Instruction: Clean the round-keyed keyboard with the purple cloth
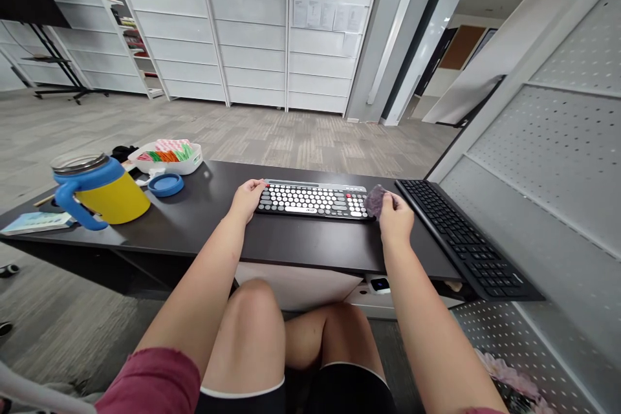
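A keyboard with round white and grey keys (310,200) lies flat on the dark desk, with a few red keys among the rest. My left hand (248,198) grips its left end, fingers on the upper left corner and thumb out of sight. At the opposite end, my right hand (396,213) pinches a bunched purple-grey cloth (375,202). The cloth touches or hangs just over the keyboard's right edge; I cannot tell which.
A long black keyboard (466,239) lies at the desk's right edge by a perforated panel (557,142). On the left of the desk (301,242) stand a yellow and blue mug (109,191), a blue lid (165,185), a booklet (36,223) and a white basket (194,158) of colourful packets.
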The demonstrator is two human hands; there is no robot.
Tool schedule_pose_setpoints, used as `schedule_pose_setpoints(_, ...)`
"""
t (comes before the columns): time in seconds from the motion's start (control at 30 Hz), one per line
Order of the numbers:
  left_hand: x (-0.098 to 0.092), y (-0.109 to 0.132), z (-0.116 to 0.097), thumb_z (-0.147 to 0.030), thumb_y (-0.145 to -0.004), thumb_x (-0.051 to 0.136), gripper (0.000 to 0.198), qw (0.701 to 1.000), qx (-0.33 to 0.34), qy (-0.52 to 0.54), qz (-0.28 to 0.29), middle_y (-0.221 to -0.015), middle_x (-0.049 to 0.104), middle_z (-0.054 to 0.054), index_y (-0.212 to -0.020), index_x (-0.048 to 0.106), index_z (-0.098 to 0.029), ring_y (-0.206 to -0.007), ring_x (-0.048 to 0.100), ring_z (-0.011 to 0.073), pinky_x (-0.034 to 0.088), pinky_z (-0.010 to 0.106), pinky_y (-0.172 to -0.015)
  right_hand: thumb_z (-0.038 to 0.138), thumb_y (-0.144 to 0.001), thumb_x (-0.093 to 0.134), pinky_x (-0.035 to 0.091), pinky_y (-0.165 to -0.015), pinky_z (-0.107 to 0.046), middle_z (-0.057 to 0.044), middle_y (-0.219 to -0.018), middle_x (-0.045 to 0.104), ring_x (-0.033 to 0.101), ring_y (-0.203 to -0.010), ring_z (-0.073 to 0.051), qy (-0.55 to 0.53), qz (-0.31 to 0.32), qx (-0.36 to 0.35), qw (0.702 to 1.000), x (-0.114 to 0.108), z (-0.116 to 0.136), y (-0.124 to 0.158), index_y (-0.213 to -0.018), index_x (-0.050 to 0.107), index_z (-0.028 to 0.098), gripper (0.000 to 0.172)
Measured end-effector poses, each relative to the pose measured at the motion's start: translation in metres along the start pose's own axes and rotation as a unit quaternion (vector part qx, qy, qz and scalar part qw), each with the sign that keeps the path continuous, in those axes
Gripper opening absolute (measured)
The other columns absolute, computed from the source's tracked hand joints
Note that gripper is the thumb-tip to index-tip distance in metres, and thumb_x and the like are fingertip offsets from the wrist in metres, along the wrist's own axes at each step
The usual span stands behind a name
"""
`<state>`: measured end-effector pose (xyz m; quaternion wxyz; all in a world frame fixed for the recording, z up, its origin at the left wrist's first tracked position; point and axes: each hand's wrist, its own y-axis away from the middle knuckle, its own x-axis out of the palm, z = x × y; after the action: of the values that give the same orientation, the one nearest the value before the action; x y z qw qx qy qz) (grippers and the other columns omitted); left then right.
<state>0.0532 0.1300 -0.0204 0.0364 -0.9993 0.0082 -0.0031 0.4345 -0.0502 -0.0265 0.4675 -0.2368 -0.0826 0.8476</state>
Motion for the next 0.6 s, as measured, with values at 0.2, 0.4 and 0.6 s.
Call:
schedule_pose_setpoints(0.2,0.001,0.001,-0.001,-0.043,-0.077,0.092,0.028,1.000,0.000,0.006,-0.004,-0.143,0.077,0.015,-0.083,0.075,-0.022,-0.133,0.070,0.0317,0.051,0.042,-0.115,0.047,-0.105,0.052,0.060,-0.097,-0.044,-0.014,-0.114,0.086,0.079,-0.104,-0.032,0.120,0.068,-0.062,0.989,0.001,-0.005,0.001,-0.127,0.084,0.024,0.045)
schedule_pose_setpoints(0.4,0.001,-0.002,0.000,-0.045,-0.077,0.090,0.029,1.000,-0.002,0.004,0.000,-0.145,0.076,0.014,-0.083,0.075,-0.022,-0.134,0.070,0.0317,0.051,0.042,-0.115,0.035,-0.111,0.049,0.059,-0.085,-0.039,-0.011,-0.113,0.086,0.081,-0.097,-0.031,0.302,0.233,-0.185,0.906,0.020,0.022,0.026,-0.140,0.080,0.030,0.042)
schedule_pose_setpoints(0.6,0.000,-0.005,0.004,-0.049,-0.075,0.092,0.032,1.000,-0.002,-0.004,-0.006,-0.143,0.077,0.013,-0.082,0.074,-0.023,-0.133,0.070,0.0331,0.055,0.043,-0.110,0.031,-0.112,0.052,0.056,-0.083,-0.036,-0.009,-0.112,0.087,0.081,-0.098,-0.030,0.326,0.262,-0.239,0.877,0.018,0.027,0.030,-0.139,0.080,0.029,0.039)
